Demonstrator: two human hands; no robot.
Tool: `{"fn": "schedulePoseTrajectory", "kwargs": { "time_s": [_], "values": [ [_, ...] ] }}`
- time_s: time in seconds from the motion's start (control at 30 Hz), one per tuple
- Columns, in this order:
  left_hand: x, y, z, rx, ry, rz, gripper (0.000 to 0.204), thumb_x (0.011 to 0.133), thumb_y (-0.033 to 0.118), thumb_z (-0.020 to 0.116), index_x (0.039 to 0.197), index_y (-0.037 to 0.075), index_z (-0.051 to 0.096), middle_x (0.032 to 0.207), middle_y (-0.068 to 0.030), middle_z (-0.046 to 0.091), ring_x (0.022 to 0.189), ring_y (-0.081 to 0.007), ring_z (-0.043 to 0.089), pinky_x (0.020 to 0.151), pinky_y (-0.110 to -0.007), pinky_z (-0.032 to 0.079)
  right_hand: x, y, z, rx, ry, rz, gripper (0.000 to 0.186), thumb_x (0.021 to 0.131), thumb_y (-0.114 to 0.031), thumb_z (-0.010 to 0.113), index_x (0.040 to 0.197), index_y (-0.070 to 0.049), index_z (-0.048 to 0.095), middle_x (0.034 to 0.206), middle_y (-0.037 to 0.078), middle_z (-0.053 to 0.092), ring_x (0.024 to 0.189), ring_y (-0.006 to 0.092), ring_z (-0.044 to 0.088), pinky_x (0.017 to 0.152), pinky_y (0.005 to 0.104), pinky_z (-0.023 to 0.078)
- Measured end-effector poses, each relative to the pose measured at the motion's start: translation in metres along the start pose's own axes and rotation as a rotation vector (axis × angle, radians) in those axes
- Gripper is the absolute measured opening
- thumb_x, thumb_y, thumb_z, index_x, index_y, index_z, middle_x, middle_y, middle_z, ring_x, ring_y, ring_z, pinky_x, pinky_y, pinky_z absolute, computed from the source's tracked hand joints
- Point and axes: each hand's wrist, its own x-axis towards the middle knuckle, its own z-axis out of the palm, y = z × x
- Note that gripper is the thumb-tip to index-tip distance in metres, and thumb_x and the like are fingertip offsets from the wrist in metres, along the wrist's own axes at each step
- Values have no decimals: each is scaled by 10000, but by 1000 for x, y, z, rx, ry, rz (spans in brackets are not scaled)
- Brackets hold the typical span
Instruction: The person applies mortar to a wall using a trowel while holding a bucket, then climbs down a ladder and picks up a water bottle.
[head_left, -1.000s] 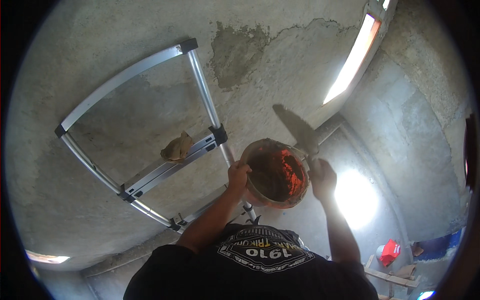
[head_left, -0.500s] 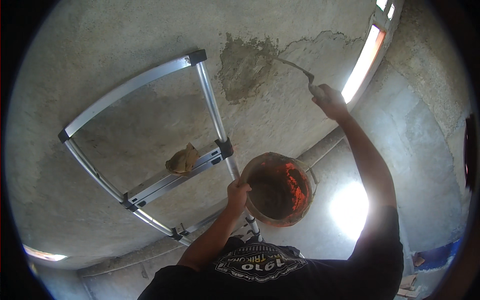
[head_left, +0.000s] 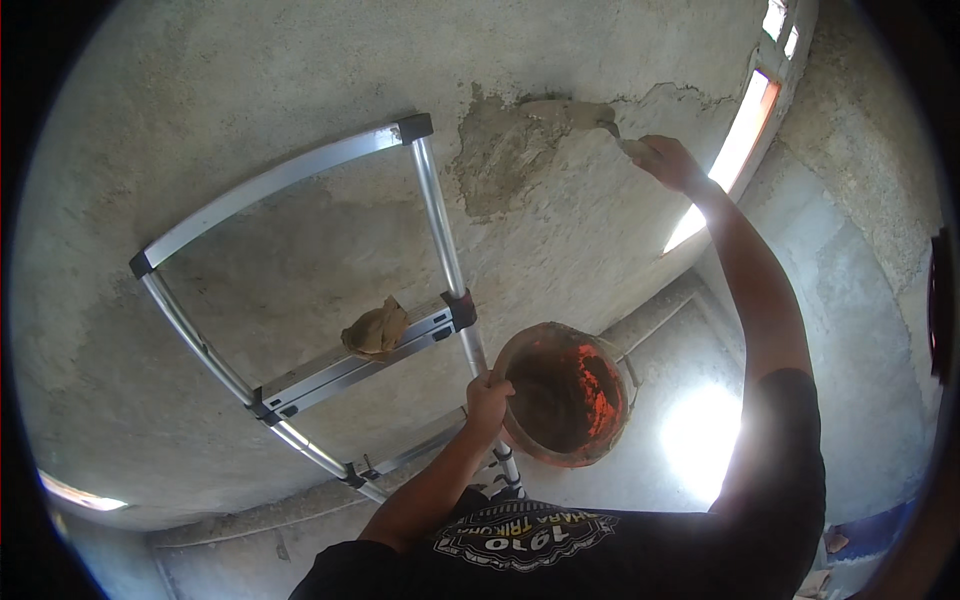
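My left hand (head_left: 488, 402) is closed on the rim of a bucket (head_left: 560, 393), stained with mortar and orange inside, beside the ladder's right rail. My raised right hand (head_left: 668, 160) grips the handle of a trowel (head_left: 565, 113), whose blade lies against a rough, damp-looking mortar patch (head_left: 490, 170) on the grey wall, where a crack runs off to the right.
An aluminium telescopic ladder (head_left: 432, 215) leans on the wall, with a crumpled brown scrap (head_left: 375, 327) on a rung. A narrow bright window slot (head_left: 735, 140) is at upper right. Far below are a sunlit floor patch (head_left: 700, 440) and a blue object (head_left: 865, 535).
My right hand and trowel have risen from beside the bucket to the wall patch, the blade now lying flatter there. The bucket in my left hand appears slightly lower in the picture.
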Motion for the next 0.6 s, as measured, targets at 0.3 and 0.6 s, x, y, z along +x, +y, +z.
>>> {"fn": "schedulePoseTrajectory", "kwargs": {
  "time_s": [0.3,0.6],
  "values": [
    [-8,7,8,-15,27,-16,218,712,54,608,894,-61,639,804,-90,622,743,-191,600,697,-314,474,25,29,-11,-313,245,-203,462,922,-446,581,1196,-75,549,1023,183,672,976,378,632,816,456,491],
    [-5,1,4,43,53,-7,157,714,57,604,830,-42,644,776,-75,621,720,-169,585,668,-304,463,10,-3,-50,-317,109,-25,380,894,-426,622,1068,-88,618,1015,179,662,947,348,637,807,435,499]
  ]
}}
